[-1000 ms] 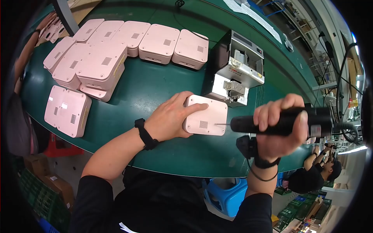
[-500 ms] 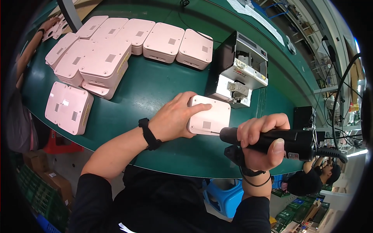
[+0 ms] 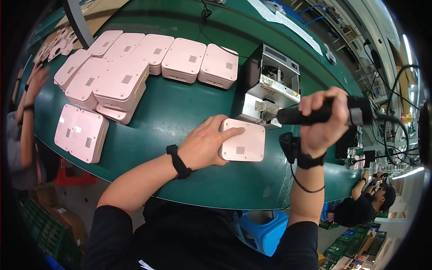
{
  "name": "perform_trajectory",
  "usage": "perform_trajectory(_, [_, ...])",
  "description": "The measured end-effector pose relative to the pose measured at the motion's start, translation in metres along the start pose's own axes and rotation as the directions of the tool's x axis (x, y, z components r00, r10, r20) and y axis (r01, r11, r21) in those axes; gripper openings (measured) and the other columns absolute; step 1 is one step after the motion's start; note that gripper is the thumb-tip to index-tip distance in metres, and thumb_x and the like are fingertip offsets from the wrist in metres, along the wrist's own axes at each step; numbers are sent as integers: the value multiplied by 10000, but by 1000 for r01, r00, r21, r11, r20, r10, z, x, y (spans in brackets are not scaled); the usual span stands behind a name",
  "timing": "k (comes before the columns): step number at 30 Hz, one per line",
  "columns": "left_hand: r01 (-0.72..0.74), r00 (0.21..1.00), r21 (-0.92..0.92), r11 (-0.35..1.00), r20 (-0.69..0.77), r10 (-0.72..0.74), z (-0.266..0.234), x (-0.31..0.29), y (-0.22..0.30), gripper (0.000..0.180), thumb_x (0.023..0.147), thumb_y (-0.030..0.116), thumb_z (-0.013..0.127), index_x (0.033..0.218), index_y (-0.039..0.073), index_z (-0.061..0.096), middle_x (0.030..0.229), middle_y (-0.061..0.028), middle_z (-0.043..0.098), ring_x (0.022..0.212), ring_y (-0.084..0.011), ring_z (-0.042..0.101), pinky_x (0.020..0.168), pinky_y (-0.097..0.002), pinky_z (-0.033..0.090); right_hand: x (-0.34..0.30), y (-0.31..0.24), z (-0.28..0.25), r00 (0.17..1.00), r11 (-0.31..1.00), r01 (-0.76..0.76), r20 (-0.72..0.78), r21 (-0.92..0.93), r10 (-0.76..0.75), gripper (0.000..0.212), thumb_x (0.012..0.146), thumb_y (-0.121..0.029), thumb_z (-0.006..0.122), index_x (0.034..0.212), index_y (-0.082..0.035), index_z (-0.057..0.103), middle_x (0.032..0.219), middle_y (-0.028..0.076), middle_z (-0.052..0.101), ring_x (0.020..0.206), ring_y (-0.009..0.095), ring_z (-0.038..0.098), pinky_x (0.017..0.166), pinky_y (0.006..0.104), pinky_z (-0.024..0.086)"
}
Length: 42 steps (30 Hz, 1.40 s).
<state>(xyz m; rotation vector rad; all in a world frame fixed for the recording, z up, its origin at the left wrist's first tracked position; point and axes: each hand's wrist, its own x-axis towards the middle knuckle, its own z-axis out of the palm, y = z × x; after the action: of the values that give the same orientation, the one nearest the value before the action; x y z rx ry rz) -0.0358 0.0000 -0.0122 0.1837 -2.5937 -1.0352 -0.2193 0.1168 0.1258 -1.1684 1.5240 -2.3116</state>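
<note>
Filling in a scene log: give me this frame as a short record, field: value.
Left grip: holding a pale pink box, thumb on its top
Right grip: closed around a black power screwdriver
Screwdriver tip: cannot be made out against the machine
Machine: black and silver, on the green table, beyond the held box
Other boxes: pale pink, left and far side, some stacked
Stool: blue, near table edge

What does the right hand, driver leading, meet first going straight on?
Likely the metal block on the front of the black and silver machine: the black driver in the right hand points left toward it. Depth is unclear, so it might pass above.
</note>
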Motion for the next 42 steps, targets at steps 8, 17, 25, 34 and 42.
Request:
perform_trajectory(8, [-1,1000,-16,1000,8,1,-3,1,-2,778,605,193,852,1326,214,558,1283,-159,468,1182,-360,505,1003,-424,455,-37,-20,17,978,977,-172,138,128,154,328,969,-393,467,987,-65,469,647,55,482,511,167,464,549,329,415])
perform_trajectory(17, [-13,1000,-32,999,-10,13,0,0,-2,767,602,197,858,1315,215,576,1292,-170,475,1180,-369,512,993,-433,464,-78,-38,55,947,976,-213,253,32,198,475,872,-484,619,979,-62,430,654,65,502,515,180,505,540,335,440])
perform_trajectory(25, [6,1000,-9,1000,2,-6,-6,-3,-3,777,588,212,866,1311,215,583,1286,-192,490,1180,-382,517,984,-440,473,-85,-27,64,916,960,-278,309,32,255,461,841,-440,671,953,-69,421,652,62,505,520,179,503,541,338,451])
perform_trajectory(34, [59,995,17,998,75,-60,-17,1,12,784,600,220,880,1320,184,572,1240,-184,543,1158,-337,552,983,-392,477,-65,-32,48,950,940,-220,275,263,145,417,905,-387,627,1068,-59,430,722,84,546,590,182,530,585,344,466])
perform_trajectory(42, [563,730,-447,695,663,-166,-15,-17,18,721,832,455,744,1372,51,488,1205,-148,621,1030,-234,648,895,-305,522,-71,-108,-41,988,977,152,-55,152,-145,418,937,-446,519,1000,-37,463,651,27,473,466,124,430,479,278,397])
